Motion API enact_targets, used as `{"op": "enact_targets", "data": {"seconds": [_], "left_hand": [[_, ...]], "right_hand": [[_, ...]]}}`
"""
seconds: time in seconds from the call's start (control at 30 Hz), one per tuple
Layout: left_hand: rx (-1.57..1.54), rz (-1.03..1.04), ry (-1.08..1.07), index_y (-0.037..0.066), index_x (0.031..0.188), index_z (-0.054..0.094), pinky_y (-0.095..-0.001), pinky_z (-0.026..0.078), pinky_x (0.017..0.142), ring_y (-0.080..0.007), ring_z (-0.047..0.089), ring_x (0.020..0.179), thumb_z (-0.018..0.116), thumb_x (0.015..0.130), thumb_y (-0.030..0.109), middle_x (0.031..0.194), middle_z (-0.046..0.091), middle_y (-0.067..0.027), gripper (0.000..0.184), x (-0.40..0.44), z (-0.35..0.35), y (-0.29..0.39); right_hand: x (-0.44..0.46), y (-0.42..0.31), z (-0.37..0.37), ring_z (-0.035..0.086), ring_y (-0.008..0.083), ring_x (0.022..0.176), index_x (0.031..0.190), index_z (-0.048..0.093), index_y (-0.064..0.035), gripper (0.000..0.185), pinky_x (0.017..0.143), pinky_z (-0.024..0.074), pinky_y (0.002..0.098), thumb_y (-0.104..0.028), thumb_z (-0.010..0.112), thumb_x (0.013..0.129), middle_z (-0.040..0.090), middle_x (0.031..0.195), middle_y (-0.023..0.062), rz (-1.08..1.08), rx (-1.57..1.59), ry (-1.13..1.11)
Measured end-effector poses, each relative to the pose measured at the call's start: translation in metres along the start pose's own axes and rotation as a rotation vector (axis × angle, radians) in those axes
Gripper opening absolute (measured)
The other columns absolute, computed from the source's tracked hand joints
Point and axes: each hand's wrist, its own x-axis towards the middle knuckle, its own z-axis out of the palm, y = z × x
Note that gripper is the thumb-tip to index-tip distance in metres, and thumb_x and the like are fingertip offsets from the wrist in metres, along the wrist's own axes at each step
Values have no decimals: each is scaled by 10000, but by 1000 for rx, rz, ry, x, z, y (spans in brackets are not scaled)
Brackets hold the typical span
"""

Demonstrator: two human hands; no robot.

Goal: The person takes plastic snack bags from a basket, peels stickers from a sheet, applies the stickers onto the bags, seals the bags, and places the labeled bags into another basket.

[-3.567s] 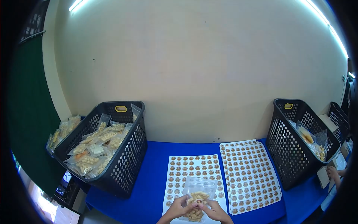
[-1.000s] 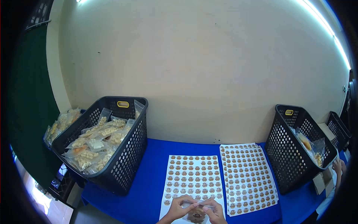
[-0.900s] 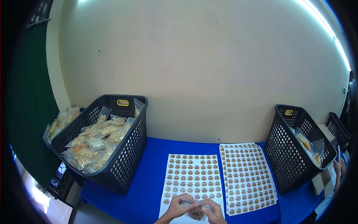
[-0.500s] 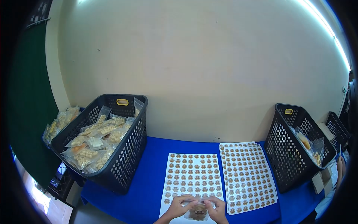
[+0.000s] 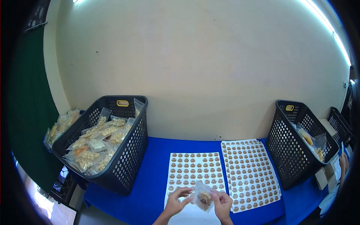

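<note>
Sticker (image 5: 203, 201) on bag (image 5: 207, 195), right hand (image 5: 223, 204) fingers pinching its edge, left hand (image 5: 174, 202) fingers parted beside it; sheet (image 5: 187, 218) has many more to peel.

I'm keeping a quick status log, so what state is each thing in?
Held bag: filled, tilted; seal unclear
Left hand: fingers parted beside the bag
Right hand: fingers closed on the bag
Left basket: loaded with filled bags
Right basket: partly filled
Left sticker sheet: lower part bare
Right sticker sheets: stacked, top one covered in stickers
Right light tube: lit
</note>
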Motion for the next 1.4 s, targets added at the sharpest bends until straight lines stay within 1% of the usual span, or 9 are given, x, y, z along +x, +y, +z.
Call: {"op": "enact_targets", "data": {"seconds": [0.1,0.23,0.4,0.57,0.7,0.77,1.2,1.3,1.4], "left_hand": [[229,150,-247,22,1072,434,-296,370,821,-187,437,977,624,650,102,1088,416,-110,470,-6,14,10],[-1,41,-131,10,1090,406,-320,336,865,-179,413,1012,626,651,115,1105,382,-114,502,-13,24,13],[-141,-93,7,-20,939,491,-265,382,765,-145,491,873,469,772,107,897,524,-89,211,-14,16,-5],[-189,-114,10,-40,901,504,-265,360,796,-152,499,861,367,800,95,869,548,-117,218,-12,15,11],[-147,-120,-79,-45,938,475,-266,386,762,-138,492,866,431,793,96,888,530,-98,207,-13,15,13],[-161,-82,18,23,753,570,-274,440,591,-162,535,665,530,758,190,704,552,-78,172,-13,23,20],[-90,34,18,27,677,506,-248,425,560,-132,526,617,578,720,134,657,531,-67,136,-10,14,13],[47,-95,-148,7,860,518,-278,424,642,-171,531,731,559,736,166,800,542,-113,206,-8,4,6],[-264,-140,40,-40,1063,363,-298,366,831,-186,457,953,531,720,16,1007,473,-132,385,-6,4,2]], "right_hand": [[-8,6,16,506,166,753,798,519,33,161,692,385,266,-44,584,671,540,798,119,-220,-180,-82],[-17,-1,23,431,268,1000,1011,500,-24,308,791,359,335,-79,549,712,457,1077,160,-465,-502,-206],[-16,-5,19,457,278,948,952,535,-25,302,790,356,341,-54,588,656,522,971,142,-524,-637,-267],[-5,-17,13,483,184,813,780,516,27,200,717,371,279,-70,617,638,520,836,128,-570,-633,-74],[-1,-15,9,460,179,859,787,515,38,224,751,354,278,-95,616,638,487,929,135,-246,-124,97],[-2,-9,0,474,255,910,930,542,-32,247,781,358,344,-183,542,734,521,964,124,19,-25,-330],[7,-7,-7,501,207,799,824,568,-7,162,703,388,312,-142,491,775,534,829,108,-162,-172,-461],[6,-18,-7,493,208,855,903,549,-3,215,735,378,308,-164,455,797,531,898,113,65,-176,-506],[10,-14,-11,402,238,1029,970,521,7,273,839,310,324,-189,410,816,420,1126,133,254,-189,-370]]}}
